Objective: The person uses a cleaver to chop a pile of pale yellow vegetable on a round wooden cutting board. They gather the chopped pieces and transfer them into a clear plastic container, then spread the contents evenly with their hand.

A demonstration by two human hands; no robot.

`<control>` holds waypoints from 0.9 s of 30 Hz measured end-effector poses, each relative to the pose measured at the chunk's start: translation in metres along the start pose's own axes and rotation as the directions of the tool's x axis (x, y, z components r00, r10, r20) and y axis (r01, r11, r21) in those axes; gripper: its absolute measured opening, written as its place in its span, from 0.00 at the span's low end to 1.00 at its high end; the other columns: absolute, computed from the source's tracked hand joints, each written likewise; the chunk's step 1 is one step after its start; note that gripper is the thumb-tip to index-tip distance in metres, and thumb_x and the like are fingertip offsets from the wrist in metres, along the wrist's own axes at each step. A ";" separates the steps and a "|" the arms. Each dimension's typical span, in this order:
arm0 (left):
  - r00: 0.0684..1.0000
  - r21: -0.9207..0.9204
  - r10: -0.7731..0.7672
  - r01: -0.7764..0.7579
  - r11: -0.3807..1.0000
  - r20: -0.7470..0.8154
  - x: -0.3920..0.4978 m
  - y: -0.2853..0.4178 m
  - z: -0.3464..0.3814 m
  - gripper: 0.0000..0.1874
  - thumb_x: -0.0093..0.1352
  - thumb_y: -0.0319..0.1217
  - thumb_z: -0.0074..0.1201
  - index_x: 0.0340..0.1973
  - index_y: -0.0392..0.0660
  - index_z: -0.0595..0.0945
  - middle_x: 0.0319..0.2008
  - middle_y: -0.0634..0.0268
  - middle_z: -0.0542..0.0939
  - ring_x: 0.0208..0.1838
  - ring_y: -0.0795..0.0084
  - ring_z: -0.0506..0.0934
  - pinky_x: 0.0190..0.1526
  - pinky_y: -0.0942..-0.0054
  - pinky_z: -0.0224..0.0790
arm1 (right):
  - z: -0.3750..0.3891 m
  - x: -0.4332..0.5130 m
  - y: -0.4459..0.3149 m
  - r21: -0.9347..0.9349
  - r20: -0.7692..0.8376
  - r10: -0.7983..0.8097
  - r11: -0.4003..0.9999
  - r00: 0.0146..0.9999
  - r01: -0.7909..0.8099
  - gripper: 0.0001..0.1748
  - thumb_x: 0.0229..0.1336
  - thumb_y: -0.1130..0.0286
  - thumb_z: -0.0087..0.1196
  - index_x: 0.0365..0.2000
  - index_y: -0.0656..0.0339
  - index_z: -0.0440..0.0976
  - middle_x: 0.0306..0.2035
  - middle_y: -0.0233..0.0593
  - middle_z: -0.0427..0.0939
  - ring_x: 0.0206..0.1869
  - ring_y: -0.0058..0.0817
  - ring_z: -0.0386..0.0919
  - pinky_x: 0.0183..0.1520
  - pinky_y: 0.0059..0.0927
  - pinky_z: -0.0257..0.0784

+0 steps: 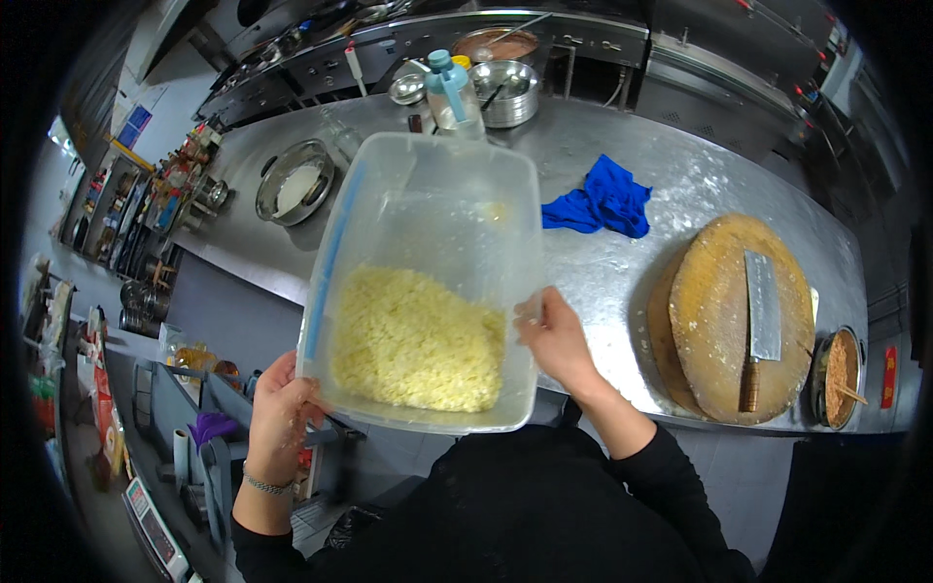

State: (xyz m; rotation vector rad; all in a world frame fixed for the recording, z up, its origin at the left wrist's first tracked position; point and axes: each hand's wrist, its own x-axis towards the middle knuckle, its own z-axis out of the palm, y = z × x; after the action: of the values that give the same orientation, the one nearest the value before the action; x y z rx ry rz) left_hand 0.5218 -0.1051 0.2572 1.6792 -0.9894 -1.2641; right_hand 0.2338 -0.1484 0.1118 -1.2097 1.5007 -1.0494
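Note:
A translucent plastic tub (pixel 444 167) is lifted in front of me, over the near edge of the steel table. Finely chopped pale yellow-green food (pixel 423 342), perhaps cabbage, is heaped in its near half. My left hand (pixel 284 415), with a metal bracelet at the wrist, grips the tub's near left corner. The right side wall is held by my right hand (pixel 550 339). To the right, a cleaver (pixel 763 306) lies on a thick round wooden chopping block (pixel 707 291). A crumpled blue cloth (pixel 609 197) lies on the table beyond my right hand.
On the steel table (pixel 583 138) stand a pot with white contents (pixel 291 182), a blue-lidded jug (pixel 448 95) and stacked metal bowls (pixel 506 95). A bowl of reddish-brown filling (pixel 838 379) sits at the right edge. A grey cart (pixel 175 393) and a scale (pixel 157 528) are at lower left.

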 end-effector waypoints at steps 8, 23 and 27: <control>0.990 0.011 -0.119 0.120 0.993 -0.075 0.034 -0.039 -0.055 0.15 0.56 0.24 0.46 0.38 0.30 0.76 0.21 0.60 0.78 0.13 0.75 0.72 0.14 0.83 0.64 | 0.082 0.007 0.033 0.024 0.075 0.122 0.992 0.990 -0.124 0.10 0.51 0.75 0.49 0.36 0.67 0.68 0.30 0.40 0.73 0.33 0.26 0.73 0.34 0.28 0.70; 0.949 -0.159 -0.225 0.262 0.952 0.219 0.133 -0.073 0.010 0.13 0.61 0.23 0.47 0.39 0.27 0.72 0.24 0.58 0.76 0.23 0.70 0.77 0.19 0.77 0.66 | 0.014 0.083 0.068 -0.132 -0.139 0.172 0.973 0.975 -0.191 0.08 0.50 0.74 0.49 0.31 0.69 0.68 0.29 0.42 0.74 0.30 0.29 0.74 0.29 0.30 0.74; 0.927 -0.175 -0.263 0.314 0.933 0.266 0.145 -0.077 0.026 0.13 0.62 0.22 0.48 0.41 0.28 0.71 0.26 0.58 0.76 0.23 0.70 0.77 0.19 0.76 0.67 | -0.006 0.098 0.061 -0.134 -0.191 0.193 0.966 0.963 -0.220 0.12 0.45 0.69 0.50 0.28 0.69 0.67 0.28 0.56 0.74 0.35 0.48 0.73 0.39 0.40 0.68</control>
State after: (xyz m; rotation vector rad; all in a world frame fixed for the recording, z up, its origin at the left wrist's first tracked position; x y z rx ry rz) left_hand 0.5347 -0.2119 0.1311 1.5674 -0.7219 -1.7389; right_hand 0.2055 -0.2351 0.0404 -1.0572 1.8327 -0.9316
